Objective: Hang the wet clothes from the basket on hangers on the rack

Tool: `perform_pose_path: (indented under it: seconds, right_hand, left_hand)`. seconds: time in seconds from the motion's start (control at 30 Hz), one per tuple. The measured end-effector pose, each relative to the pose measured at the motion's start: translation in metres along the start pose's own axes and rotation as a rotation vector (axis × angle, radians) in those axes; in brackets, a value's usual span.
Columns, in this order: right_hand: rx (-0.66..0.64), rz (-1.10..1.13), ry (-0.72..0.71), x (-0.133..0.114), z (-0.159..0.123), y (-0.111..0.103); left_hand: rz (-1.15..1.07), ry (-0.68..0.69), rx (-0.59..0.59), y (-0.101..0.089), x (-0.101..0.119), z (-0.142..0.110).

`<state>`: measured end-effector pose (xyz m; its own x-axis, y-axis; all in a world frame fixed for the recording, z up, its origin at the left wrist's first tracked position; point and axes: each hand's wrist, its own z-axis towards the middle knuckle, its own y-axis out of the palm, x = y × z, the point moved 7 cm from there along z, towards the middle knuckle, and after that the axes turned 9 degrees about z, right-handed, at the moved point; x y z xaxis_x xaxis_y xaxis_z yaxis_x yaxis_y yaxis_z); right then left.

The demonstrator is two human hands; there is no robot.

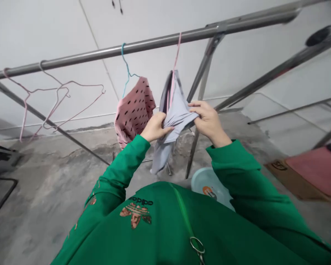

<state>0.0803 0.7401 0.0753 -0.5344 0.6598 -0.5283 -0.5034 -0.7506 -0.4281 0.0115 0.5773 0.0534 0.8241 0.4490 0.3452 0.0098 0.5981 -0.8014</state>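
Observation:
A light grey garment (179,110) hangs from a pink hanger (177,55) on the metal rail; its exact kind is hard to make out. My left hand (156,127) grips the garment's left side, thumb across the bunched cloth. On the opposite side, my right hand (205,119) pinches the cloth between thumb and fingers. The fabric is creased and stretched between both hands, and its lower part dangles below. Just left of it, a pink garment with black dashes (135,110) hangs from a blue hanger (126,66).
The metal rail (99,54) crosses the view, with slanting legs below. Bare pink hangers (27,92) hang at its left. A pale blue basin (201,180) stands on the concrete floor. At the right lies cardboard (289,176) beside something pink. A white wall rises behind.

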Motion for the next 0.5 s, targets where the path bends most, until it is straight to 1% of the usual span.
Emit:
perform_pose_path:
  seconds: [0.07, 0.13, 0.2, 0.23, 0.3, 0.37, 0.4, 0.43, 0.47, 0.5]
  right_hand:
    - [0.069, 0.004, 0.054, 0.008, -0.006, 0.004]
    - [0.126, 0.022, 0.121, 0.015, -0.018, 0.012]
    - [0.18, 0.092, 0.233, 0.024, -0.039, 0.021]
    - [0.185, 0.168, 0.308, 0.029, -0.052, 0.027]
    - [0.118, 0.408, 0.487, 0.039, -0.081, 0.045]
    - [0.004, 0.663, 0.674, 0.044, -0.11, 0.064]
    - [-0.056, 0.766, 0.744, 0.043, -0.122, 0.072]
    - [-0.125, 0.85, 0.784, 0.04, -0.131, 0.079]
    - [-0.204, 0.916, 0.787, 0.035, -0.137, 0.085]
    - [-0.281, 0.963, 0.758, 0.029, -0.141, 0.09]
  left_hand:
    - [0.141, -0.042, 0.05, 0.004, 0.007, -0.012]
    - [0.251, -0.086, 0.076, 0.013, 0.015, -0.025]
    - [0.33, -0.115, 0.083, 0.026, 0.021, -0.039]
    - [0.347, -0.118, 0.072, 0.034, 0.024, -0.047]
    - [0.302, -0.083, 0.017, 0.05, 0.029, -0.063]
    - [0.147, -0.002, -0.036, 0.064, 0.037, -0.077]
    - [0.043, 0.028, -0.038, 0.067, 0.041, -0.082]
    - [-0.066, 0.029, -0.013, 0.067, 0.043, -0.085]
    - [-0.17, -0.011, 0.034, 0.064, 0.043, -0.087]
    - [-0.261, -0.087, 0.099, 0.06, 0.041, -0.087]
